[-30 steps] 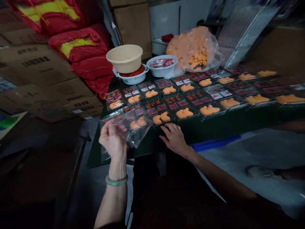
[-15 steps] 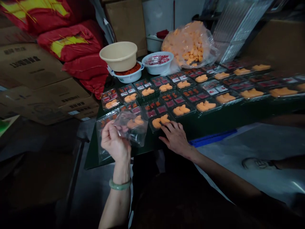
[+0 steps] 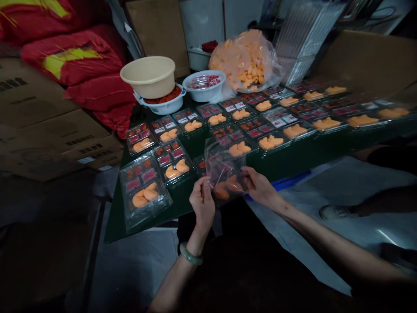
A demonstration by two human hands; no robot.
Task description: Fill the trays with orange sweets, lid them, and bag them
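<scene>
My left hand (image 3: 202, 203) is closed in a pinch on the lower left edge of a clear plastic bag (image 3: 219, 153). At the bag's right edge, the fingers of my right hand (image 3: 262, 188) are also closed on the film. Through the bag shows a clear compartment tray with orange pieces (image 3: 224, 191); whether it sits inside or behind the film I cannot tell. Left of my hands lies a filled tray (image 3: 177, 170) without a bag. Farther left, a tray in a clear bag (image 3: 145, 195) lies at the corner of the dark green table (image 3: 114, 228).
Rows of filled trays (image 3: 270, 142) run rightward. Behind them stand a beige basin (image 3: 148, 76) on a blue-white one, another basin (image 3: 205, 89), a big bag of orange pieces (image 3: 247, 61) and stacked clear trays (image 3: 301, 39). Cartons (image 3: 45, 130) and red sacks (image 3: 74, 56) are at left.
My left hand has moved right with the bag, over the tray by my right hand. My right hand has gone from touching that tray's orange pieces to gripping the bag's edge.
</scene>
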